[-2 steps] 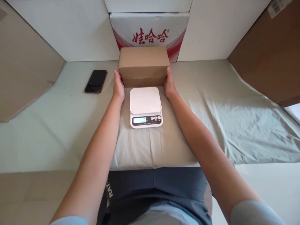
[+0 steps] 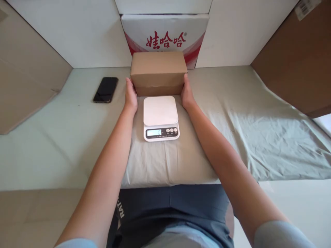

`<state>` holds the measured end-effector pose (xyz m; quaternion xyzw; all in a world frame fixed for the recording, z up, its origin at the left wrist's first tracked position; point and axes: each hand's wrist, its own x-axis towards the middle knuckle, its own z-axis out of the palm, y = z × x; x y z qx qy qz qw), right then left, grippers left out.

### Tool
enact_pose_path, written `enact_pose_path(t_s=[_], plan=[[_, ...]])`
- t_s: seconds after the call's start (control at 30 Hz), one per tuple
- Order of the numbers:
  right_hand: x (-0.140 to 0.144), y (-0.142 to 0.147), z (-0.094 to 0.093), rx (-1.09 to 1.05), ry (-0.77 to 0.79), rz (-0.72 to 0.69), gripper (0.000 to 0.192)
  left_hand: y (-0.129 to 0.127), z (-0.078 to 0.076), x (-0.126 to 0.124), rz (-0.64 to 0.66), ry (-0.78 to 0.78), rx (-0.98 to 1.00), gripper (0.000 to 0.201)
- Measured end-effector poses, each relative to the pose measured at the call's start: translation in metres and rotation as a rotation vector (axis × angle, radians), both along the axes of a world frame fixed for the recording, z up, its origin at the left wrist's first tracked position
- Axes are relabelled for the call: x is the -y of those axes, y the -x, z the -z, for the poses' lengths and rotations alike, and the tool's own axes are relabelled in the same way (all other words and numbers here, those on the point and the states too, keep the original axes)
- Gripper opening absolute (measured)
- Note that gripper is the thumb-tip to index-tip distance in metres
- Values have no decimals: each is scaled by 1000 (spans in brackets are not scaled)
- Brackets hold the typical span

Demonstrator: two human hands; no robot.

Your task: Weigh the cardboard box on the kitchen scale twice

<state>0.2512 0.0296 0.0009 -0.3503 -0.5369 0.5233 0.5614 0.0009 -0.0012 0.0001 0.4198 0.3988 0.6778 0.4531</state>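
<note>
A closed brown cardboard box (image 2: 159, 79) stands at the back of the cloth-covered table, held between my two hands. My left hand (image 2: 131, 94) presses on its left side, the fingers partly hidden behind it. Against the right side lies my right hand (image 2: 188, 92), thumb along the front corner and the other fingers out of sight. Just in front of the box, between my forearms, sits a white digital kitchen scale (image 2: 160, 111). Its plate is bare and its lit display (image 2: 154, 132) reads 0.
Left of the box lies a black smartphone (image 2: 106, 89). Behind it stands a white carton with red lettering (image 2: 165, 26), beside white panels (image 2: 224, 34). Large cardboard pieces flank the table at left (image 2: 28, 65) and right (image 2: 297, 58). The green cloth (image 2: 279, 137) is wrinkled at right.
</note>
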Motion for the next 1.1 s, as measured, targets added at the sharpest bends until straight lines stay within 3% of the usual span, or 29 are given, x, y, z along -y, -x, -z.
enact_pose_path(t_s=[0.1, 0.2, 0.33, 0.5, 0.6, 0.7, 0.87, 1.1], plan=[[3, 4, -5, -2, 60, 108, 90, -1, -1, 3, 13, -19, 1, 76], [7, 7, -15, -3, 56, 123, 100, 0, -7, 4, -13, -9, 19, 79], [24, 2, -41, -11, -21, 170, 102, 2, -28, 12, 33, -33, -55, 89], [64, -10, -80, 55, -158, 152, 91, 8, -63, 51, 63, -135, -152, 94], [97, -16, -90, 101, -251, 122, 84, 11, -73, 86, 77, -194, -183, 95], [137, -18, -92, 152, -318, 65, 80, 11, -75, 124, 80, -234, -217, 91], [191, -18, -87, 107, -211, 50, 72, 0, -71, 175, 36, -243, -211, 84], [206, -23, -66, 96, -108, 117, 70, -14, -51, 200, -31, -169, -153, 70]])
